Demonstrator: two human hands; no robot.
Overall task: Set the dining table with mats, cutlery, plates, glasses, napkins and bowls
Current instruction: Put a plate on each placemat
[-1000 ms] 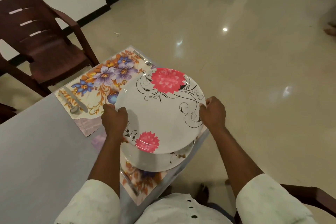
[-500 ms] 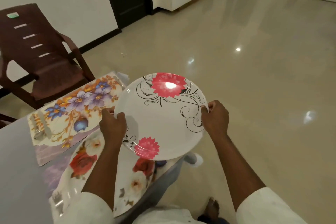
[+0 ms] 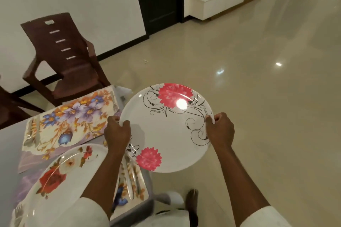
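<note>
- No text, label, brand, number or sign is showing legibly anywhere in the head view.
- The plate (image 3: 166, 131) is carrying only printed pink flowers and black scrollwork, with no lettering.
- The second plate (image 3: 60, 180) and the mats (image 3: 70, 121) are displaying flower patterns only.
- The chair (image 3: 64, 51) is bearing a small pale patch near the top of its back; it is too blurred to read.
</note>
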